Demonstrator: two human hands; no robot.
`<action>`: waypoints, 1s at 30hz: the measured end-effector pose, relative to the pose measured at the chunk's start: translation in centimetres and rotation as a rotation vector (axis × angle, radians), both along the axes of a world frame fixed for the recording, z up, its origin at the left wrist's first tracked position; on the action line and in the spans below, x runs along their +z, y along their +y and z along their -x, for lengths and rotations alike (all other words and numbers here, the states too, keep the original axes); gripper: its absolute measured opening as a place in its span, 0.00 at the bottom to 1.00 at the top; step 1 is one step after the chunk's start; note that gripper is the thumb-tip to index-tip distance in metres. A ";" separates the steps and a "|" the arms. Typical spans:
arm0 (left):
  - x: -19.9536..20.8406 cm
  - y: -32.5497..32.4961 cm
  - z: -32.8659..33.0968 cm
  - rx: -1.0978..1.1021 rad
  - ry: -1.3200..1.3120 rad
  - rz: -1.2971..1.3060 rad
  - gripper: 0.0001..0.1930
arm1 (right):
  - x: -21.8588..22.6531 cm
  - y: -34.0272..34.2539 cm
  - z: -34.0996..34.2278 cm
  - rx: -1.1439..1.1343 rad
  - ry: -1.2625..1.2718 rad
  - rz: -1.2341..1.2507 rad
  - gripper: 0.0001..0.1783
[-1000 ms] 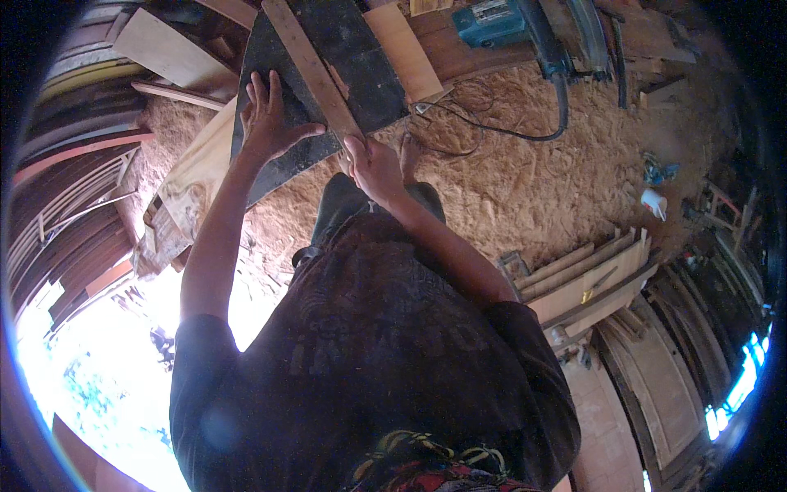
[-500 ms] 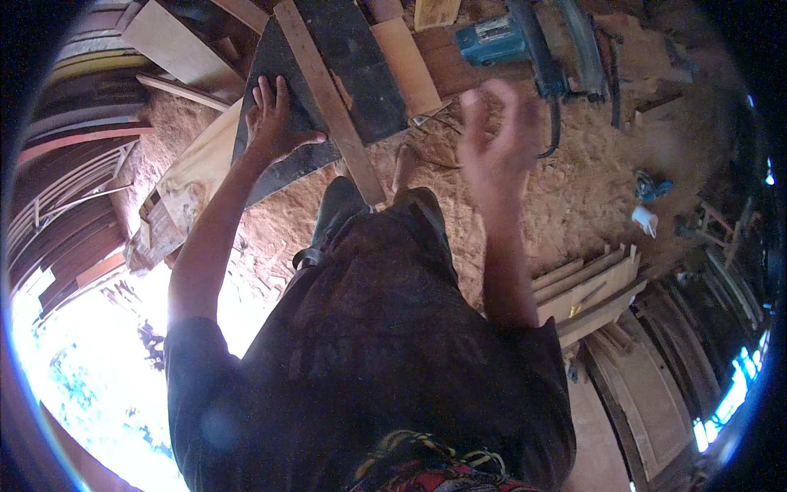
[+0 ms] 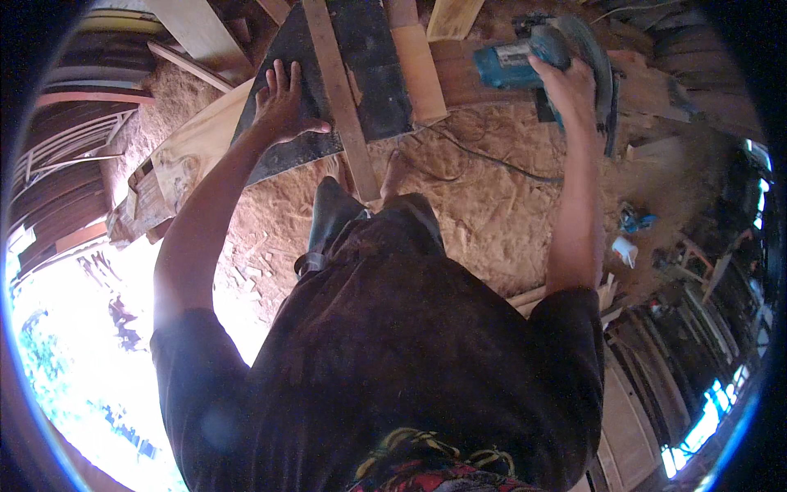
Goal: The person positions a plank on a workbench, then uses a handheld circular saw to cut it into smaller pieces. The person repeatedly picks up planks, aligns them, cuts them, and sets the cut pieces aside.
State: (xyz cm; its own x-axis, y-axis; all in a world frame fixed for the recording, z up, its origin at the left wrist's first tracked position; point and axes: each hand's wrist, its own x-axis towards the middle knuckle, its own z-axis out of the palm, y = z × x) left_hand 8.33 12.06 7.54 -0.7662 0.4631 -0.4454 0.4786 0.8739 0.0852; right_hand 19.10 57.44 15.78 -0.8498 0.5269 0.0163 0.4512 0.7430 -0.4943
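Note:
My left hand [image 3: 283, 107] lies spread on a black board [image 3: 381, 90], with the fingers apart. A narrow wooden strip [image 3: 334, 78] runs lengthwise over that board, just right of my thumb. Off to the right, my right hand [image 3: 571, 86] is wrapped round the handle of a teal circular saw [image 3: 510, 67]. The saw rests on brown planks, its round blade guard on the right side. The palm side of my grip is hidden.
A dark cable [image 3: 500, 161] trails from the saw across the sawdust-covered ground [image 3: 484, 221]. A light wood board [image 3: 205, 139] lies left of the black one. Right of the black board is an orange-brown plank [image 3: 418, 74]. A white cup-like item [image 3: 625, 251] lies at right.
My right hand has moved up and to the right and taken hold of the circular saw's handle. My left hand stays on the black board. The view has shifted slightly.

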 end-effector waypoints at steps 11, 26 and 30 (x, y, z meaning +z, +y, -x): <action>0.1 0.7 0.0 -0.019 -0.019 0.033 0.79 | 9.7 -16.4 -16.3 -0.248 0.108 0.643 0.15; -0.5 0.3 0.8 -0.055 -0.054 0.001 0.82 | 6.6 -28.4 -15.5 -0.050 -0.058 0.712 0.20; -0.2 0.5 1.0 -0.059 -0.077 0.005 0.82 | 6.2 -29.2 -14.2 -0.026 -0.036 0.739 0.21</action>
State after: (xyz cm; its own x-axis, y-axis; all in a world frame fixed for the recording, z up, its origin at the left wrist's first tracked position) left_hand 7.36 12.56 7.30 -0.7009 0.5042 -0.5046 0.5216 0.8448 0.1196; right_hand 33.32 28.27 21.96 -0.8304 0.4094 -0.3779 0.4893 0.2115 -0.8461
